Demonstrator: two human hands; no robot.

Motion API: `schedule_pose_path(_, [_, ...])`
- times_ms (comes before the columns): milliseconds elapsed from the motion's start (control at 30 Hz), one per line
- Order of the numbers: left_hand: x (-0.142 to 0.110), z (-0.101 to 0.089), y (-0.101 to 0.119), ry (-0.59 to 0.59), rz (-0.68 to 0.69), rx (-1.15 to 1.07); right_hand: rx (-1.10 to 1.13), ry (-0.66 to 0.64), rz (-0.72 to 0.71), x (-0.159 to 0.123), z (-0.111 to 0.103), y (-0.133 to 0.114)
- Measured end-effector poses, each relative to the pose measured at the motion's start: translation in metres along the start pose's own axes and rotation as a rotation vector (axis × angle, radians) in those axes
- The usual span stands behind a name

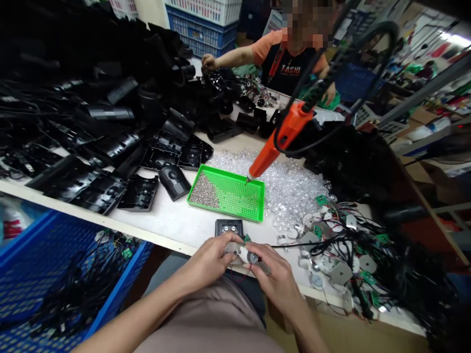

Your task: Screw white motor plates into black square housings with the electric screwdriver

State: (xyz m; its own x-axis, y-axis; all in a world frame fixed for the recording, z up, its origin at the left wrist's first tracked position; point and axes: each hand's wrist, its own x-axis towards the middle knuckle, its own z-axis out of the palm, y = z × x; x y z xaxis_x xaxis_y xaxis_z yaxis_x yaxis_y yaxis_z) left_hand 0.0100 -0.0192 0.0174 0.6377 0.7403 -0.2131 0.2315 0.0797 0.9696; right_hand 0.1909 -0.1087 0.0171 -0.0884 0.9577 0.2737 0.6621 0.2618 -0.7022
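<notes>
My left hand [208, 262] and my right hand [274, 277] meet over the table's front edge. Between them they grip a small white cylindrical part [243, 254] with a round metal end, and thin red wires [239, 272] hang below it. Just beyond my fingers is a black plastic housing [228, 227] with two round openings. Its lower part is hidden behind my left hand, so I cannot tell whether it rests on the table.
A green tray [226, 192] holds screws, beside loose clear plastic pieces [285, 189]. An orange electric screwdriver [279, 142] hangs above it. Black housings [91, 164], wired circuit boards [342, 260], a blue crate [62, 277] and a co-worker's hand [208, 62] surround me.
</notes>
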Motion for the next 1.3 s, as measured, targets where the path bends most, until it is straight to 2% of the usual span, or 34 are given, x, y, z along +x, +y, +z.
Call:
schedule_pose_path(133, [-0.002,-0.003,-0.004,-0.006,0.044,-0.054,-0.022,-0.061,-0.072,0.007,-0.002,0.0])
schedule_pose_path(267, [-0.003,-0.004,-0.007,0.009,-0.042,-0.205,-0.082,-0.133,-0.135,0.012,-0.004,-0.002])
schedule_pose_path(467, [-0.001,0.002,-0.015,-0.089,-0.102,-0.411,-0.142,-0.12,-0.15,0.016,-0.003,-0.003])
schedule_pose_path(633, [0.003,0.01,-0.032,-0.005,-0.215,-0.487,-0.13,-0.159,-0.098,0.019,-0.001,0.0])
schedule_pose_path(800, [0.004,0.012,-0.037,0.087,-0.183,-0.447,-0.15,-0.141,-0.133,0.019,0.004,0.003])
schedule_pose_path(1033, [0.005,0.009,-0.029,0.095,-0.153,-0.368,-0.176,-0.189,-0.053,0.024,0.008,0.004])
schedule_pose_path(1167, [0.008,0.009,-0.033,0.085,-0.15,-0.466,-0.062,-0.257,0.085,0.029,0.006,0.006])
schedule_pose_path(1300, [0.007,0.012,-0.039,0.085,-0.183,-0.556,-0.09,-0.334,0.096,0.03,0.002,0.004])
